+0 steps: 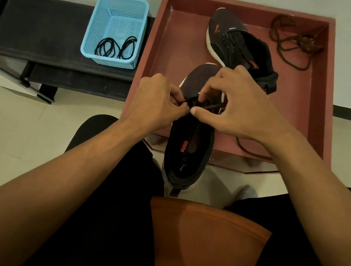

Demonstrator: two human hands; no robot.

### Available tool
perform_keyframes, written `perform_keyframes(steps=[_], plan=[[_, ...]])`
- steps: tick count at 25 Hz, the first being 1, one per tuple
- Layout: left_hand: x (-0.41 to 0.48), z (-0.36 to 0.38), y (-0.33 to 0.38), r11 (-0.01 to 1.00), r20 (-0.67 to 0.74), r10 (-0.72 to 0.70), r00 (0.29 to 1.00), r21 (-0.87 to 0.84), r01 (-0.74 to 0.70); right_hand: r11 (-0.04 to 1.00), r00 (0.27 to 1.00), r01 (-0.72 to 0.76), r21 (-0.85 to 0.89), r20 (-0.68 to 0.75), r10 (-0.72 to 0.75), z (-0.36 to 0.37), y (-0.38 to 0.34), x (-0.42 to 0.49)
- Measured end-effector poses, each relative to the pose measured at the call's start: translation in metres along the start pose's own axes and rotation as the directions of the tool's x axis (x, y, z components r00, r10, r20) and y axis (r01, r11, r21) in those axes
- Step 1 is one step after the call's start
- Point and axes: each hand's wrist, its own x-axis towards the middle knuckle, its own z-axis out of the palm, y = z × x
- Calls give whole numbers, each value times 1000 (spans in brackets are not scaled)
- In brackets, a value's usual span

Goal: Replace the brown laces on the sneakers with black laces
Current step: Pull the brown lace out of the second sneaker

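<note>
Brightness: dim, flat indoor light with a warm, slightly green cast.
Dark areas: the near sneaker and the black rack lose detail in shadow.
Shadows: soft and faint, deepest under the rack.
Glare: a mild sheen on the red tray floor.
Distortion: wide-angle bowing of the tray rims; the forearms swell toward the lower corners.
Sharpness: centre fairly crisp, edges softer.
</note>
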Motion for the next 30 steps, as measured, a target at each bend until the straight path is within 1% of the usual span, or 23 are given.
perform_keyframes(steps=[2, 4, 7, 9, 10, 11, 12, 13, 14, 15, 16, 18, 19, 20, 21, 22, 23, 24, 25, 26, 28, 29, 30], plan=[[-1, 0, 1, 1000, 5, 3, 1000, -5, -3, 981, 999, 3, -195, -34, -10, 8, -3, 9], [-1, 0, 1, 1000, 11, 14, 1000, -6, -14, 961, 997, -35, -274, -75, 15, 15, -5, 14], [-1, 0, 2, 999, 11, 43, 999, 14, -43, 930, 984, -11, -367, -167, -54, 25, -11, 15], [-2, 0, 2, 999, 6, 41, 999, 16, -41, 929, 983, 15, -369, -163, -81, 25, -12, 15], [-2, 0, 2, 1000, 2, 30, 1000, 7, -30, 943, 984, 18, -333, -161, -75, 20, -11, 14], [-3, 0, 2, 1000, -3, 18, 1000, -3, -18, 965, 986, 23, -261, -151, -64, 11, -10, 13], [-3, 0, 2, 1000, -8, 6, 1000, -9, -6, 989, 991, 39, -146, -118, -56, -1, -8, 9], [-2, 0, 1, 1000, -12, -5, 1000, -10, 5, 998, 997, 61, 7, -44, -61, -15, -4, 4], [-1, 0, 1, 1000, -16, -16, 1000, -10, 16, 983, 994, 71, 167, 67, -83, -31, 0, -3], [0, 0, 1, 1000, -19, -27, 999, -12, 26, 955, 973, 51, 292, 201, -114, -46, 2, -11], [1, -1, 0, 999, -22, -37, 999, -11, 37, 934, 930, 14, 358, 339, -144, -57, 2, -19], [3, 0, -1, 999, -34, -42, 999, 21, 43, 934, 802, -28, 356, 566, -192, -64, 3, -28], [3, 1, -2, 999, -38, -35, 999, 39, 37, 943, 753, -19, 331, 626, -205, -61, 3, -30], [4, 1, -2, 998, -38, -28, 999, 48, 30, 950, 747, -5, 312, 633, -204, -57, 3, -31], [4, 1, -3, 998, -34, -25, 999, 49, 26, 952, 786, -2, 307, 589, -189, -52, 3, -29], [4, 1, -3, 999, -28, -23, 999, 44, 24, 952, 853, -10, 307, 500, -152, -46, 1, -25], [4, 1, -4, 999, -22, -18, 1000, 40, 19, 955, 922, -24, 296, 376, -94, -39, 0, -20], [4, 1, -4, 999, -17, -8, 1000, 40, 9, 960, 970, -30, 279, 239, -39, -31, -3, -14], [3, 1, -3, 999, -11, 5, 1000, 45, -4, 970, 993, -26, 243, 120, -3, -21, -6, -8], [3, 1, -2, 999, -5, 20, 1000, 49, -20, 986, 999, -26, 167, 35, 21, -12, -8, -2], [2, 1, 0, 998, -3, 48, 999, 48, -48, 992, 996, -71, -101, -62, 65, 6, -12, 10], [1, 1, 0, 998, -3, 55, 998, 43, -55, 974, 993, -95, -208, -89, 78, 12, -14, 14], [1, 1, 1, 998, -2, 55, 999, 36, -54, 959, 990, -112, -262, -108, 86, 16, -16, 16]])
